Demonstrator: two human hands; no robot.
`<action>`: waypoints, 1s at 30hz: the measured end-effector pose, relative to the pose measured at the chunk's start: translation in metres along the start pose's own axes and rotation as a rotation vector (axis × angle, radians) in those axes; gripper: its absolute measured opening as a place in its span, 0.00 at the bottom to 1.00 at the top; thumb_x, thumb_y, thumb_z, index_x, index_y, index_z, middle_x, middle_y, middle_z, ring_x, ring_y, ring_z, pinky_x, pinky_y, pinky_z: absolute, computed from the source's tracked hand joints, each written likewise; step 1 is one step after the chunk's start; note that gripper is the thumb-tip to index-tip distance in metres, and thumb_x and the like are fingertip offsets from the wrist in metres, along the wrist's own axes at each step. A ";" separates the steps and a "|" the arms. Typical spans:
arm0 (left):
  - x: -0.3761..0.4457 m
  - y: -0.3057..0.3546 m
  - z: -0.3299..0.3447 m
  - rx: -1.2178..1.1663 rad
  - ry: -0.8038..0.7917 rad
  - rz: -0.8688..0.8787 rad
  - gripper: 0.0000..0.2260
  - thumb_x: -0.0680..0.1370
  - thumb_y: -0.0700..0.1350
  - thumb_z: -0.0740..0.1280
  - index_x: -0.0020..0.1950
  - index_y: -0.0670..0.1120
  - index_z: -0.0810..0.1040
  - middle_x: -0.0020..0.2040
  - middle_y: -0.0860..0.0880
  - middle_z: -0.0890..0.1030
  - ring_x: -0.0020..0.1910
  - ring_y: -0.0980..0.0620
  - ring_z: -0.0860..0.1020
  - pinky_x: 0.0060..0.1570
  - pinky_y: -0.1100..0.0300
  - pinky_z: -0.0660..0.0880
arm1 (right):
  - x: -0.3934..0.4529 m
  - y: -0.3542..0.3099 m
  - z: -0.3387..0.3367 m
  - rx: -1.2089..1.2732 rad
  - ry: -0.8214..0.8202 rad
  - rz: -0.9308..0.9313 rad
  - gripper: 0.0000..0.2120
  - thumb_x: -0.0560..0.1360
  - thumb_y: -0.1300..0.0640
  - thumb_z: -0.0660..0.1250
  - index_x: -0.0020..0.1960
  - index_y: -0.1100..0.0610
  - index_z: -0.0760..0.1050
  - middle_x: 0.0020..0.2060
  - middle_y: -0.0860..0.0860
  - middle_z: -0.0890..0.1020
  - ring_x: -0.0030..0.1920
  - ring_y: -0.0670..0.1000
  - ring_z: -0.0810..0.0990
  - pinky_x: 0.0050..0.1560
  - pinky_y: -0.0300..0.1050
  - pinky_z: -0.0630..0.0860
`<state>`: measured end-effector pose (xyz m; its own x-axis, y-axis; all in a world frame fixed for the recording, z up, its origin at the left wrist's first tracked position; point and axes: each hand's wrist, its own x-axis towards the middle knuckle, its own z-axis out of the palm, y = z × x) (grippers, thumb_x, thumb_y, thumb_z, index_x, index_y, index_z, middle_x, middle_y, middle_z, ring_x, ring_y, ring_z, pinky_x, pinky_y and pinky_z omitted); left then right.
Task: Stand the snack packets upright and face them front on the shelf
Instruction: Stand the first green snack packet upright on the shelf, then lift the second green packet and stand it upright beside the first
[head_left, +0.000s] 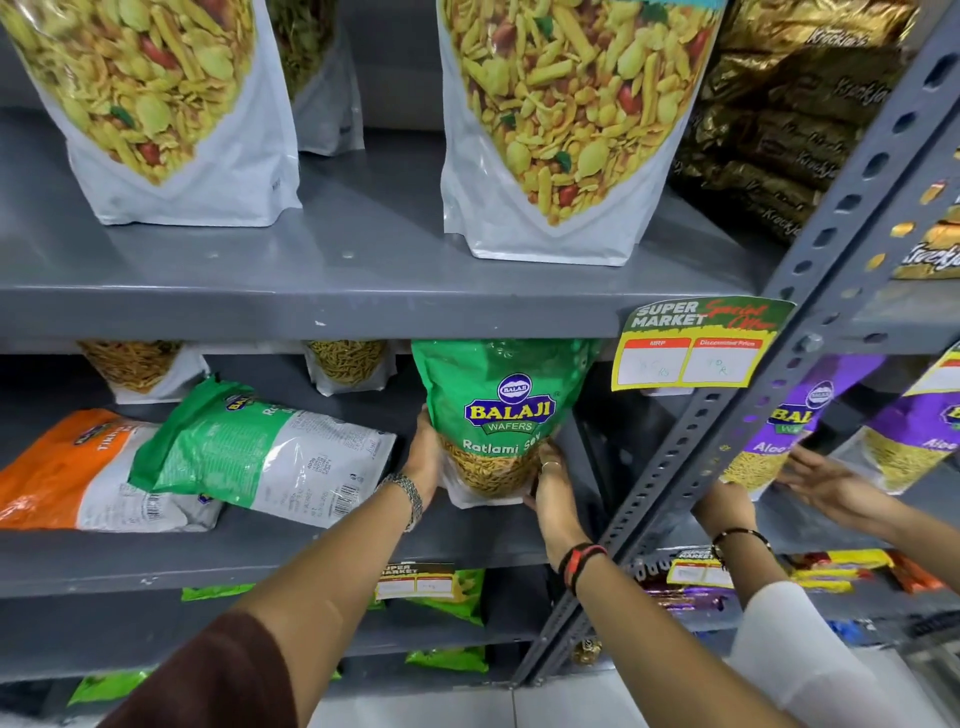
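Head view: left hand (423, 457) and right hand (553, 486) clasp the upright green Ratlami Sev packet (498, 415) at its base; top-heavy, it may topple forward once released

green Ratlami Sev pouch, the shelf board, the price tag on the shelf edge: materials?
Green Ratlami Sev pouch: looks like glossy printed plastic film, with glare, crinkles and a clear window showing the sev. Shelf board: probably grey-painted metal with a satin sheen and small chips at the lip; the slotted upright matches. Price tag: seems printed paper or card, possibly laminated; it curls slightly.
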<state>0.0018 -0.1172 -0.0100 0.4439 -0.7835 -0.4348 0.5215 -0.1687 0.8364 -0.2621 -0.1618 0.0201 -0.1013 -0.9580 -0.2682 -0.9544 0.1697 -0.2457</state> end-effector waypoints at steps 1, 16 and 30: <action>-0.003 0.004 -0.003 0.012 0.009 -0.001 0.19 0.81 0.52 0.46 0.49 0.46 0.75 0.60 0.44 0.76 0.58 0.46 0.75 0.55 0.55 0.72 | 0.018 0.005 0.015 -0.082 -0.040 -0.004 0.20 0.79 0.65 0.52 0.71 0.64 0.64 0.65 0.61 0.75 0.65 0.60 0.74 0.64 0.47 0.71; -0.060 0.010 -0.192 -0.160 0.524 0.082 0.11 0.79 0.38 0.57 0.38 0.47 0.69 0.36 0.49 0.71 0.34 0.54 0.70 0.34 0.65 0.70 | -0.097 -0.258 0.113 0.472 -0.173 -0.654 0.15 0.75 0.62 0.59 0.60 0.63 0.74 0.58 0.62 0.79 0.61 0.60 0.76 0.61 0.46 0.70; -0.031 0.033 -0.245 -0.178 0.004 -0.203 0.05 0.73 0.43 0.70 0.47 0.47 0.75 0.36 0.28 0.76 0.42 0.57 0.65 0.45 0.61 0.75 | -0.068 -0.365 0.129 0.067 -0.314 -0.453 0.20 0.74 0.54 0.60 0.65 0.59 0.73 0.65 0.58 0.76 0.63 0.58 0.75 0.65 0.47 0.71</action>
<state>0.1842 0.0482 -0.0509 0.3197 -0.7419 -0.5893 0.7201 -0.2140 0.6601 0.1294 -0.1286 0.0075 0.4135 -0.8253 -0.3846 -0.8621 -0.2191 -0.4569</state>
